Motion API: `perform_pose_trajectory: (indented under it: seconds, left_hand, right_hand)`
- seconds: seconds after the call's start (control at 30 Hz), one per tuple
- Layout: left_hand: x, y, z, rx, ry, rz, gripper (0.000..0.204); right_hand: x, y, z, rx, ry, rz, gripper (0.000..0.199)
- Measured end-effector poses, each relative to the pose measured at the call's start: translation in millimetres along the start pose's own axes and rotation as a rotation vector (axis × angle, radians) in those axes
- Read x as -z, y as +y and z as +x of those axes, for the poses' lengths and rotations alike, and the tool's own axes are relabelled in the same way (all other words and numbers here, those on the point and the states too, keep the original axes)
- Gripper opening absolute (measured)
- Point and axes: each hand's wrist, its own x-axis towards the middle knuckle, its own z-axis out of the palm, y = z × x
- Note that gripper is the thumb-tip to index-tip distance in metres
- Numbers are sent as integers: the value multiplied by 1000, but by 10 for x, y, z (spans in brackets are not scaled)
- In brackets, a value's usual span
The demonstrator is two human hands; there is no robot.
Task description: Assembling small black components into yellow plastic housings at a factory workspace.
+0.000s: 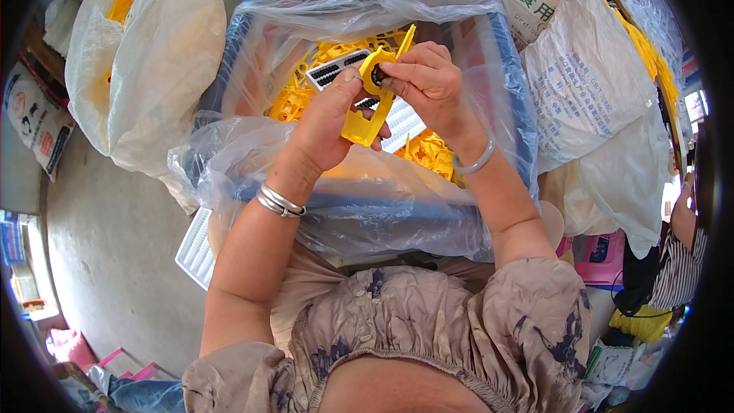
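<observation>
The left hand (pixel 330 124) grips a yellow plastic piece (pixel 359 129) — the right hand (pixel 430 82), fingers bent, pinches the black part (pixel 376 76) in its ring — above a blue crate (pixel 232 50).

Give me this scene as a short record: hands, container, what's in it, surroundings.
Left hand: left hand holds a yellow plastic part
Right hand: right hand has its fingertips at the part's dark round piece; pinching or pressing, unclear
Container: blue crate with a clear plastic liner
Inside: loose yellow pieces; white tray with black pieces
Surroundings: whitish sacks on both sides
</observation>
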Motion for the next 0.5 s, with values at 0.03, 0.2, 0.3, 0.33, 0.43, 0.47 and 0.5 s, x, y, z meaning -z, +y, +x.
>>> perform_pose_trajectory:
  seconds: [0.03,0.2,0.3,0.33,0.43,0.47,0.5]
  left_hand:
    - [-1,-3,0,-22,18,64,33]
    - [6,-18,13,-28,15,66,32]
    - [23,-14,21,-12,-14,4,32]
    - [28,-13,22,-14,-22,-2,32]
    - [32,-13,24,-13,-31,-12,33]
    - [28,-12,22,-13,-31,-13,33]
    - [19,-8,19,-6,-28,-4,33]
  right_hand:
    - [4,-18,7,0,0,0,19]
    - [-27,-54,2,149,53,-203,20]
    - [-5,-25,4,123,58,-89,20]
    - [2,-22,0,122,58,-89,20]
    - [19,-13,-8,46,67,18,19]
    - [33,-11,-2,43,44,15,19]
    - [44,-12,6,40,21,10,19]
